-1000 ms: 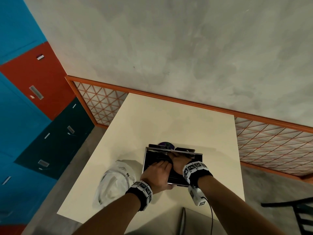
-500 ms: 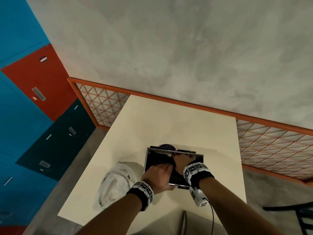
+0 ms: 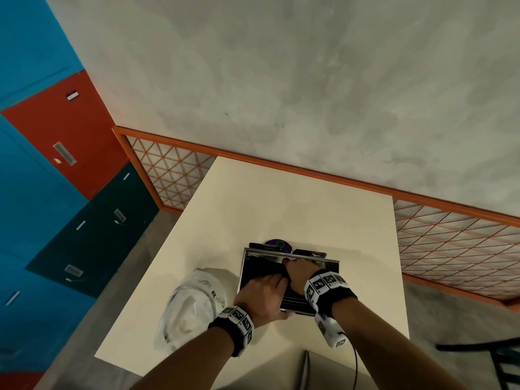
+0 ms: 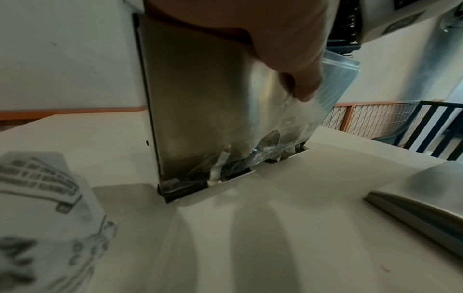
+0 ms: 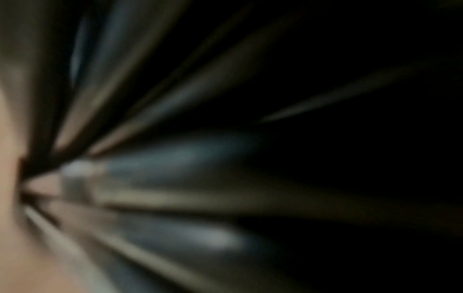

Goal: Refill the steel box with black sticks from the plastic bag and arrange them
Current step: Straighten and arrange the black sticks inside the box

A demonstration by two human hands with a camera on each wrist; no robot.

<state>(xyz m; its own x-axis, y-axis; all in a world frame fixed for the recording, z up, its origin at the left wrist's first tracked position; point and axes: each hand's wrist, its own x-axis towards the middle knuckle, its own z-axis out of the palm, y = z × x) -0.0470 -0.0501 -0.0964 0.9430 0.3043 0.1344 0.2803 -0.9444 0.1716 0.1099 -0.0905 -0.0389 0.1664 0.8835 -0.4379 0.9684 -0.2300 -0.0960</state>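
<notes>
The left hand point(image 3: 261, 296) rests over the near rim of the steel box point(image 3: 329, 267), thumb point(image 4: 303, 87) pressed on its outer wall; its fingers go inside, grip unclear. The right hand point(image 3: 299, 273) reaches into the black sticks point(image 3: 257, 273); whether it holds any cannot be told. The crumpled plastic bag point(image 3: 188, 308) lies at the box's nine o'clock on the cream table point(image 3: 281, 204).

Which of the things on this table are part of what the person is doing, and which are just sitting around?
Part of the job:
- steel box
- black sticks inside it
- plastic bag to its left
- left hand and right hand, both at the box

Just lying about:
- purple round thing behind the box
- grey metal piece at the near edge
</notes>
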